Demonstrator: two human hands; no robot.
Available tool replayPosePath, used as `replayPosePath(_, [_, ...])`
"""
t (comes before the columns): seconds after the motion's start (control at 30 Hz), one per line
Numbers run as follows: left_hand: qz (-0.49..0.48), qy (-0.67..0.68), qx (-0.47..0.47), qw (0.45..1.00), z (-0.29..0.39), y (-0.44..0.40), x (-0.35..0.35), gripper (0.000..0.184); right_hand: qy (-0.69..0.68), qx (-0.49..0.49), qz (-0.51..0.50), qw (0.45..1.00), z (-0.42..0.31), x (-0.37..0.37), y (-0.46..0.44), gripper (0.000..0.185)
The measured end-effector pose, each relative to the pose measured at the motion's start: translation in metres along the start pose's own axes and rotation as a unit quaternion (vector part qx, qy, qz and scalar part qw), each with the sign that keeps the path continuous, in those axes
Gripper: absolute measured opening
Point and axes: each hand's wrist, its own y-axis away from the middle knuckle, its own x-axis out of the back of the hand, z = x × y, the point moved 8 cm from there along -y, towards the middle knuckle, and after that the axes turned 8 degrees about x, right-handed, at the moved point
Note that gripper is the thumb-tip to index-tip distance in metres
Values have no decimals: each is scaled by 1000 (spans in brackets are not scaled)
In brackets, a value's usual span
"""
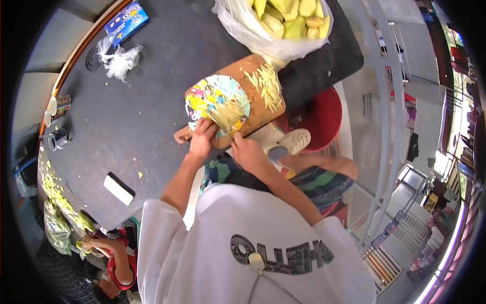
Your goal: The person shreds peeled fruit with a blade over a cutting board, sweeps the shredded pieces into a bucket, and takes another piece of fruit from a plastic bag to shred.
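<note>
A wooden cutting board [260, 114] lies at the table's edge in front of me. On it rests a round, brightly patterned piece [235, 88], which may be a sheet or a plate, with pale strips [228, 112] on its near part. More pale strips [267, 86] are piled on the bare wood to the right. My left hand [203, 139] has its fingers curled down at the near edge of the patterned piece. My right hand [247, 152] is closed beside the board's near edge, fingertips close to the strips. Whatever either hand grips is hidden.
A plastic bag [288, 48] of peeled yellow-green pieces stands behind the board. Below the table's right side is a red tub [331, 119]. A phone [119, 189], cups [58, 138], a blue box [126, 21] and crumpled plastic [121, 62] lie leftward. Another person [121, 258] works at lower left near peelings.
</note>
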Motion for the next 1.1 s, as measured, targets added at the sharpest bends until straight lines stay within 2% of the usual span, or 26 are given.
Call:
replayPosePath(0.07, [5, 3, -1, 1000, 1, 1, 0, 25, 8, 21, 7, 1000, -2, 3, 0, 20])
replayPosePath(0.13, [6, 4, -7, 1000, 1, 2, 1, 25, 4, -16, 1, 1000, 7, -2, 5, 21])
replayPosePath(0.27, [20, -9, 40, 999, -1, -1, 12, 22, -10, -19, 7, 1000, 3, 7, 11, 25])
replayPosePath(0.33, [130, -111, 162, 972, -10, -10, 34, 29, -70, -49, 21, 996, 7, 23, 9, 25])
replayPosePath(0.37, [113, -144, 248, 951, -19, -8, 36, 40, -72, -51, 25, 996, 9, 27, 13, 25])
replayPosePath(0.4, [112, -144, 243, 953, -17, -9, 36, 40, -81, -65, 39, 994, 15, 34, 15, 24])
replayPosePath(0.47, [60, -182, 361, 913, -38, -5, 29, 47, -85, -73, 60, 992, 24, 48, 14, 23])
replayPosePath(0.53, [77, -194, 336, 918, -40, -9, 31, 42, -127, -99, 121, 980, 30, 63, 18, 22])
replayPosePath(0.6, [53, -122, 403, 905, -53, -9, 31, 35, -127, -117, 127, 977, 36, 70, 22, 22])
replayPosePath(0.63, [54, -124, 399, 907, -50, -12, 33, 35, -125, -121, 142, 974, 42, 72, 23, 23])
replayPosePath(0.7, [67, -75, 419, 902, -43, -16, 35, 21, -111, -124, 177, 970, 48, 82, 27, 24])
replayPosePath(0.83, [51, 18, 421, 905, -40, -24, 28, 23, -106, -144, 204, 962, 71, 86, 43, 23])
replayPosePath(0.9, [20, 179, 400, 899, -40, -30, 8, 17, -107, -157, 243, 951, 82, 92, 54, 23])
replayPosePath(1.1, [-5, 333, 376, 865, 45, -85, 5, 13, -172, -207, 268, 925, 131, 75, 70, 25])
